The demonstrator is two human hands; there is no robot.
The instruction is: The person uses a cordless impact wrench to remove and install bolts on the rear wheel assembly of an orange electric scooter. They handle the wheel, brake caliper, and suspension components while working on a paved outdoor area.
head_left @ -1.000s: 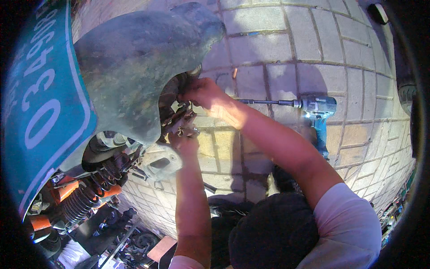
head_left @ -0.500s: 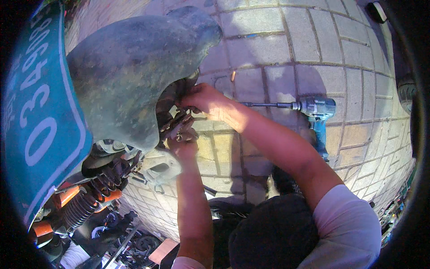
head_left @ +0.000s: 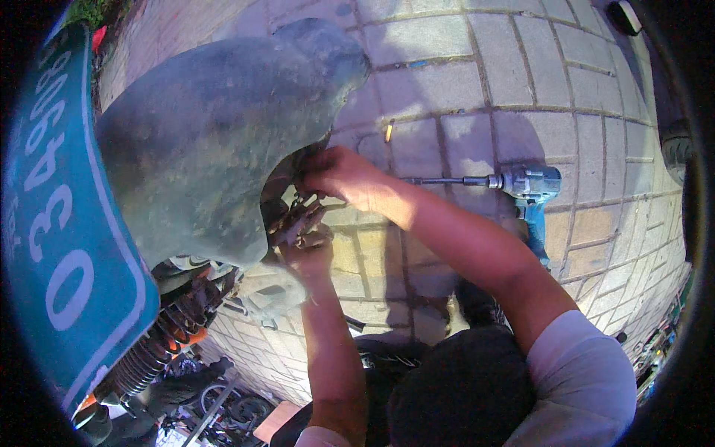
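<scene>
My right hand (head_left: 334, 173) has its fingers closed at the upper part of a rusty metal assembly (head_left: 302, 220), inside the curved opening of a large grey-green mudguard panel (head_left: 179, 141); what they pinch is hidden. My left hand (head_left: 305, 253) is closed on the lower part of that assembly, just below my right hand. A pale metal plate (head_left: 264, 290) sits beside my left wrist. On the paving right of my hands lies a blue impact driver (head_left: 532, 190) with a long socket extension (head_left: 447, 180).
A teal sign plate (head_left: 89, 246) fills the left edge, with a coiled shock absorber (head_left: 156, 346) below it. Small debris (head_left: 389, 131) lies on the paving (head_left: 521, 59). A tyre (head_left: 674, 156) stands at the right rim; bicycle-like wheels and clutter (head_left: 223, 402) lie at the lower left.
The view has shifted slightly, with the sign and panel appearing lower and further left. Both hands remain at the metal assembly, with slight shifts in finger position.
</scene>
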